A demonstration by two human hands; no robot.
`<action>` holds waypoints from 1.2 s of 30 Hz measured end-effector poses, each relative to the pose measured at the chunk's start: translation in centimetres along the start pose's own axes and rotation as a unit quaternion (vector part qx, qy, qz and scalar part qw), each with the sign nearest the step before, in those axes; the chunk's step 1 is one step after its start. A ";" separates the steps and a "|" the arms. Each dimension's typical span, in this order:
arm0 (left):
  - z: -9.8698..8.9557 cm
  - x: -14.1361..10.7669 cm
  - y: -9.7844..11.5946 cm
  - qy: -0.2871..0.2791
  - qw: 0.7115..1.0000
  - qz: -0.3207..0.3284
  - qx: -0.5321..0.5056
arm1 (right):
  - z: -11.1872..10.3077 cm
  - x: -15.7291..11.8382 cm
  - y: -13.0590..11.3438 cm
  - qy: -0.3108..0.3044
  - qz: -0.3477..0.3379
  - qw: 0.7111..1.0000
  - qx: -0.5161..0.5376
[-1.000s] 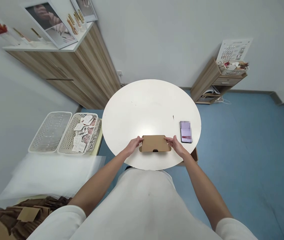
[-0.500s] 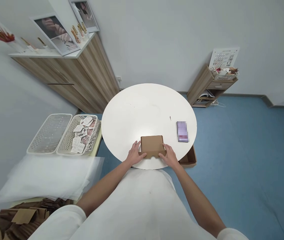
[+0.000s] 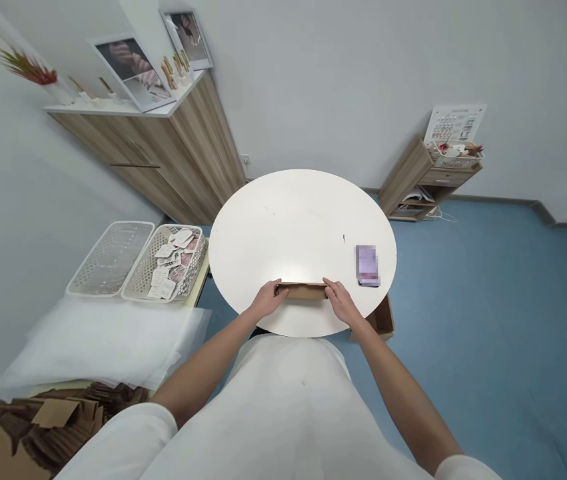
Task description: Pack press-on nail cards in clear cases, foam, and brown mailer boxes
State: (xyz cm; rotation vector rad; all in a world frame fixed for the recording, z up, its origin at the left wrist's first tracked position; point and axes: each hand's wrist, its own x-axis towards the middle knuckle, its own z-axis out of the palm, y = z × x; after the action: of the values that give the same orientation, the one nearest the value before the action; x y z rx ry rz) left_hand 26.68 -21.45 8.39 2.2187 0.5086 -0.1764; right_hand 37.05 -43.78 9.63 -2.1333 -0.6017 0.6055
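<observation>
Cardboard box point(image 3: 305, 292), seemingly tilted, pinched at both ends by left hand point(image 3: 268, 299) and right hand point(image 3: 342, 301), near front of table point(image 3: 298, 233).

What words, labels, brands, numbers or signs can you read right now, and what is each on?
No text is readable.
Cards in the white basket: printed, too small.
Sheet above the small cabinet: printed, too small.
Phone on the round table: screen pixelated.
Cardboard box between left hand and right hand: no print visible.
</observation>
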 end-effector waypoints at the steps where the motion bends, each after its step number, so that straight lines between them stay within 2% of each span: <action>1: -0.1 0.2 0.1 0.006 1.000 -0.001 0.021 | 0.0 0.4 -0.2 0.004 0.006 1.000 -0.009; 6: 0.2 0.3 0.6 0.083 0.992 -0.003 0.097 | 0.3 1.2 -0.7 0.053 0.028 0.997 -0.050; 12: 0.4 -0.1 0.3 0.132 0.987 0.043 0.081 | 0.6 0.9 -1.1 0.041 0.053 0.996 0.053; 18: 0.3 -0.3 0.1 0.155 0.982 0.092 0.046 | 0.8 0.6 -0.4 0.038 0.058 0.990 0.123; 26: 0.2 -0.4 0.5 0.161 0.982 0.101 0.020 | 1.3 0.6 0.2 0.057 0.078 0.978 0.185; 36: -0.2 -0.4 0.7 0.123 0.987 0.097 -0.041 | 0.5 0.2 0.1 0.055 0.074 0.977 0.191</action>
State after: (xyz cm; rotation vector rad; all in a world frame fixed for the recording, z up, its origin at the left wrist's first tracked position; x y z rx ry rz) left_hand 26.62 -21.80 9.09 2.2053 0.4196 0.2205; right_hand 36.91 -43.35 9.24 -1.8421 -0.2406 0.6238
